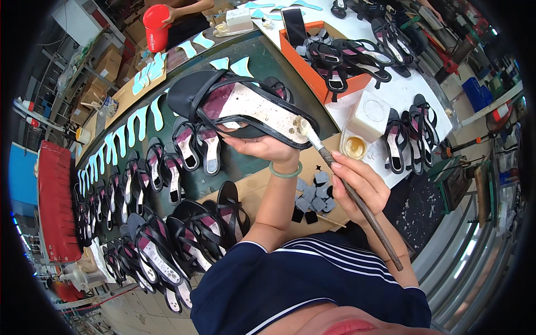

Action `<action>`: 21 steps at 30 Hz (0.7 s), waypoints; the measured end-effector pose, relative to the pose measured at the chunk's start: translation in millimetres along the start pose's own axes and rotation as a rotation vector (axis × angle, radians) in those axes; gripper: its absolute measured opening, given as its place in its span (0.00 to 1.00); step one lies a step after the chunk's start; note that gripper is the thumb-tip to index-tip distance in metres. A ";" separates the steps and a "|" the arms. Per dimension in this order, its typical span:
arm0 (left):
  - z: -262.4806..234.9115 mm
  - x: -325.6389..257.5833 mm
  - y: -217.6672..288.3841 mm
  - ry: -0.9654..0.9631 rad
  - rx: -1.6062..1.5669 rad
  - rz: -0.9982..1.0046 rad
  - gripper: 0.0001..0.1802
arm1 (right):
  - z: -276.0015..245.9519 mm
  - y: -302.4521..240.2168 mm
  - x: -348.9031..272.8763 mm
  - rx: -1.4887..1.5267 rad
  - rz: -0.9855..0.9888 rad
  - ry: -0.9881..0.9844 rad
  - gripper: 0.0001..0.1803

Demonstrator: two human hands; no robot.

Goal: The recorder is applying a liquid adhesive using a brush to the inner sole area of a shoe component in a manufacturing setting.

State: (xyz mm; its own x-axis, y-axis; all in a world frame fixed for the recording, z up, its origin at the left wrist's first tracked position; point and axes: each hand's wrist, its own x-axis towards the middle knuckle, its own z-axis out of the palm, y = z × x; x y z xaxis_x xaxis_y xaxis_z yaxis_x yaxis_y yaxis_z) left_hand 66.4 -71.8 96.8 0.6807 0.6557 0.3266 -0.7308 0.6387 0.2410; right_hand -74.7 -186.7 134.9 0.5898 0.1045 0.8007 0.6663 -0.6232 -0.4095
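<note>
Resting across my left hand (265,148) is a black strappy sandal (259,105), its pale insole facing up and its toe to the left. My left fingers curl under and round its side. A green bangle (286,171) circles that wrist. My right hand (363,187) grips a long-handled brush (363,207). The brush's pale bristles touch the insole at the heel end, beside several dark spots. Just past my right hand sits a small cup of yellowish paste (355,147), next to a white plastic container (368,116). Small grey and black pads (317,195) lie loose on cardboard below the sandal.
Rows of sandals (153,251) and pale blue insoles (114,144) line the left side of the table. An orange box (301,70) holds sandals, grey pads and a phone (294,27). More sandals (412,134) stand at right. Across the table another person's hand holds a red cup (157,28).
</note>
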 end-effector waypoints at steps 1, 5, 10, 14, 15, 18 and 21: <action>0.9 -0.2 1.1 -0.029 -0.076 -0.007 0.32 | 1.4 0.1 -0.5 -0.001 -0.005 0.009 0.16; 3.9 -1.3 1.1 0.123 0.134 0.064 0.35 | 1.1 -2.9 -2.0 -0.019 -0.007 0.011 0.15; 4.4 -5.3 2.6 0.091 0.127 0.122 0.33 | 1.3 -4.8 -4.5 -0.044 -0.031 0.033 0.15; 3.9 -2.7 5.7 0.084 0.189 0.220 0.33 | 2.3 -7.1 -5.6 -0.060 -0.032 0.057 0.16; 3.7 -2.4 5.7 0.083 0.204 0.243 0.33 | 2.9 -7.3 -5.9 -0.061 -0.031 0.059 0.16; 6.6 -2.5 6.9 0.088 0.240 0.277 0.34 | 3.9 -7.6 -6.6 -0.057 -0.036 0.076 0.16; 9.6 -1.2 7.3 0.129 0.250 0.336 0.36 | 3.6 -8.2 -6.7 -0.059 -0.035 0.073 0.16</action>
State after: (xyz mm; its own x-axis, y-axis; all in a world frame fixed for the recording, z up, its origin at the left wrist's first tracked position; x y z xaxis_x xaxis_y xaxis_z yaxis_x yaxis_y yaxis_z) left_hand 59.8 -71.8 106.9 0.3919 0.8657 0.3114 -0.8917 0.2741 0.3601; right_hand -82.5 -179.5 131.3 0.5299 0.0716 0.8450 0.6567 -0.6651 -0.3555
